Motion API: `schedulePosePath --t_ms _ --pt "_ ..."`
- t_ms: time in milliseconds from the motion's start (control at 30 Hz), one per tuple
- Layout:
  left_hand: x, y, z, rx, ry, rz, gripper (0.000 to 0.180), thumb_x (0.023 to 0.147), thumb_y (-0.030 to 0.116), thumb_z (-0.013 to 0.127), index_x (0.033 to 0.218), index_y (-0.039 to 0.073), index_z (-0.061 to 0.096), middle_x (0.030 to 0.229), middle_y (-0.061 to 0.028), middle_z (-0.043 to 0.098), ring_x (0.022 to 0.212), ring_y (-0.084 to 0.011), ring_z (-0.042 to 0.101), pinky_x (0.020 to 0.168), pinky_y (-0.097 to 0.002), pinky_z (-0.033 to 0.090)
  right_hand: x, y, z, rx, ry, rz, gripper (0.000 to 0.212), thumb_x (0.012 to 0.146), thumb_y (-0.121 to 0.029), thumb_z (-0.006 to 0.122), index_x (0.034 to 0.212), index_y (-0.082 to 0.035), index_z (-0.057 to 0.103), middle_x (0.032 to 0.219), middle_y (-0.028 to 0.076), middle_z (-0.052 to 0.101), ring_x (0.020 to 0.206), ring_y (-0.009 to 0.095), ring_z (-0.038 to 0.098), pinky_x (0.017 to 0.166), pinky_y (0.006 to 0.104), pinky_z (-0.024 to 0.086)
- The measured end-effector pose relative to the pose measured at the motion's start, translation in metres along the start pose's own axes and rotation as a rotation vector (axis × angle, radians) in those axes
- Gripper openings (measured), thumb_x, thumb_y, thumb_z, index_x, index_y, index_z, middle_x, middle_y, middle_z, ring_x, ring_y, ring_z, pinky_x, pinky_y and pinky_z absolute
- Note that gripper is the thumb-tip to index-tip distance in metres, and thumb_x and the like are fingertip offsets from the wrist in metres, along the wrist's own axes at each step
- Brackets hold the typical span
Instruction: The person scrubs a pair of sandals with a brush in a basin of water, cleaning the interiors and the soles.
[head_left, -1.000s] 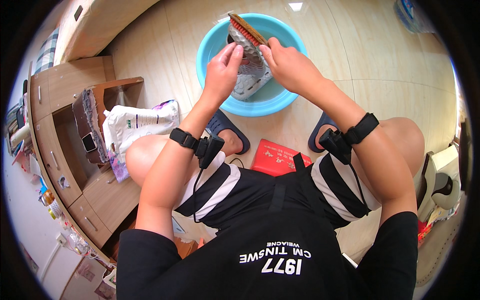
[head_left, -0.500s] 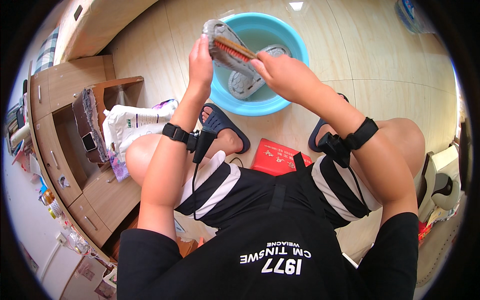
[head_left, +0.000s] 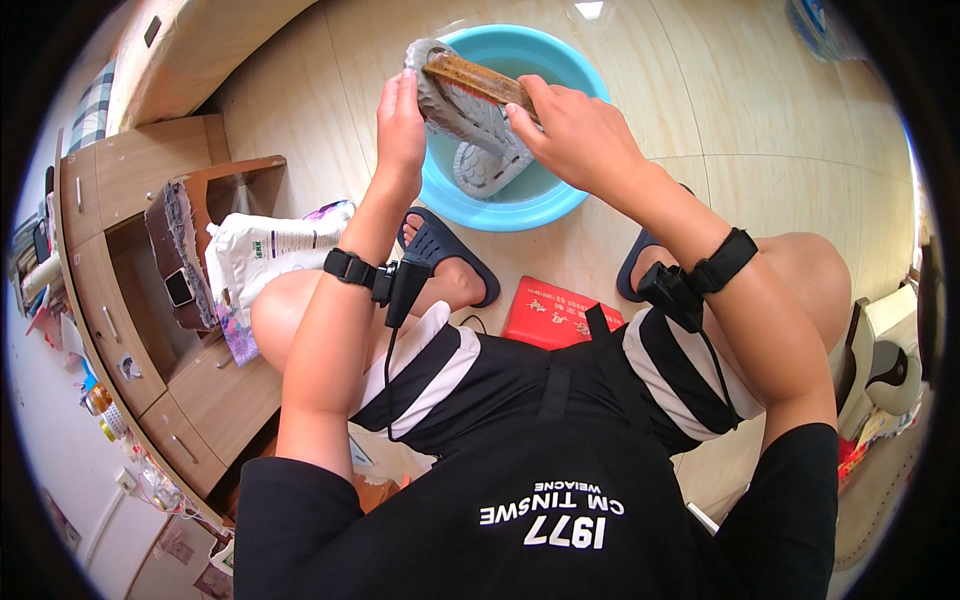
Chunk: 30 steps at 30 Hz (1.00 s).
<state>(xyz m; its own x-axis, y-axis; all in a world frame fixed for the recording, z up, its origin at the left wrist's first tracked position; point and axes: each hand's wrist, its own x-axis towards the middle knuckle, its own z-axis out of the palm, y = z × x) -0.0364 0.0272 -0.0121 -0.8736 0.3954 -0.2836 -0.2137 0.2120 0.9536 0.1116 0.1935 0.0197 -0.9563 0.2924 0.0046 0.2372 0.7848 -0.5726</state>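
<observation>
My left hand (head_left: 402, 130) grips a grey slipper (head_left: 440, 112) by its side, holding it tilted over the left part of a light-blue basin (head_left: 505, 216). A wooden-backed scrubbing brush (head_left: 470, 76) with reddish bristles is in my right hand (head_left: 580, 132), fingers wrapped around its near end. The brush lies across the slipper, bristle side down and wooden back up. Another grey slipper (head_left: 486, 172) rests in the water in the basin, partly hidden behind the held one and my right hand.
Dark slippers (head_left: 450, 255) are on my feet, close to the basin. A red box (head_left: 555, 312) lies on the floor between them. To the left are a white bag (head_left: 270, 250) and wooden drawers (head_left: 120, 300). A beige chair-like object (head_left: 890, 370) stands at right.
The brush has turned so that its wooden back faces up, and my right hand has rolled over with it. My left hand and the held slipper have hardly moved.
</observation>
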Motion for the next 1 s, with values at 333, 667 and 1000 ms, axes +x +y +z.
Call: schedulePosePath --t_ms 333,667,1000 --pt "-0.008 0.009 0.006 0.050 -0.038 0.002 0.040 0.106 0.034 0.056 0.130 0.002 0.058 0.110 -0.0053 0.068 0.100 -0.0127 0.061 0.092 -0.0296 0.047 0.011 0.008 0.006 0.235 -0.142 0.178 0.044 0.107 -0.040 0.045 0.106 0.002 0.058 0.088 0.027 0.070 0.086 0.046 0.068 0.076 0.0546 0.054" --pt "-0.008 0.002 0.002 0.076 -0.090 0.043 0.044 0.106 0.029 0.058 0.137 -0.002 0.054 0.115 -0.0128 0.071 0.104 -0.0154 0.065 0.094 -0.0304 0.049 0.006 0.002 0.013 0.474 -0.218 0.210 0.042 0.109 -0.037 0.045 0.118 0.002 0.058 0.100 0.029 0.067 0.090 0.047 0.062 0.082 0.0482 0.049" --pt "-0.011 0.003 0.005 0.088 -0.042 0.017 0.037 0.108 0.029 0.056 0.131 -0.001 0.058 0.108 -0.0078 0.070 0.097 -0.0139 0.064 0.091 -0.0303 0.050 0.001 0.001 0.012 0.443 -0.206 0.163 0.038 0.109 -0.033 0.046 0.123 0.000 0.058 0.093 0.028 0.066 0.084 0.044 0.062 0.077 0.0466 0.049"
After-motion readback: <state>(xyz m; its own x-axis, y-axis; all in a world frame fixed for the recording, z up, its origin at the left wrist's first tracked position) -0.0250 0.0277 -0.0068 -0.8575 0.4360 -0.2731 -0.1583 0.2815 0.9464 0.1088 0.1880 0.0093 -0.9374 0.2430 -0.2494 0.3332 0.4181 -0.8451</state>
